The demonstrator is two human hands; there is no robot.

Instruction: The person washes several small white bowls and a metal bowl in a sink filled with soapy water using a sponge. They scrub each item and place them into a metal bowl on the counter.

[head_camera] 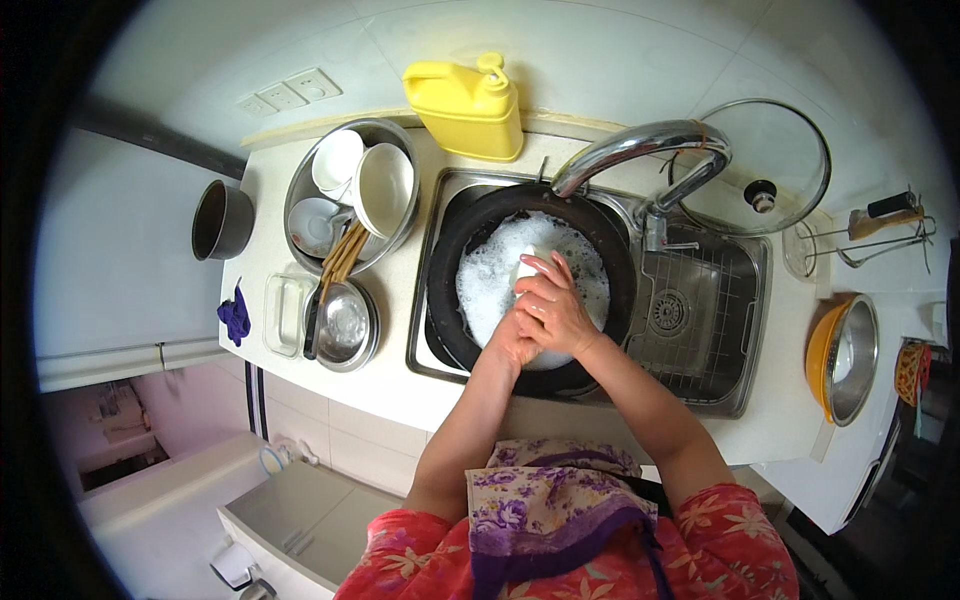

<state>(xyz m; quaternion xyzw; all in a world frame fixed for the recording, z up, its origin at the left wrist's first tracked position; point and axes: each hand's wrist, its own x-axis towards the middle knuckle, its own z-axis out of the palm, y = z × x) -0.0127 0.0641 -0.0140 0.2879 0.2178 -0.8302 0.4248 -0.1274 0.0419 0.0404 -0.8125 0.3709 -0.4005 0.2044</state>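
Both hands are together above a large dark wok (448,289) set in the left sink basin, full of white suds (484,262). A small white dish (527,264), perhaps a cup or bowl, shows between my fingers; its shape is mostly covered. My right hand (553,307) lies over it with wet, bent fingers. Beneath and to the left, my left hand (516,339) grips from below, its fingers largely hidden by the right. The chrome faucet (645,142) arches over the wok's back rim, and no water runs from it.
Left of the sink stand a steel basin (294,191) with white bowls, stacked metal bowls (345,322), a glass container (285,315) and a dark pot (223,221). A yellow jug (472,112) is behind. Rightward are the rack-lined basin (697,337), a glass lid (750,165) and an orange bowl (821,360).
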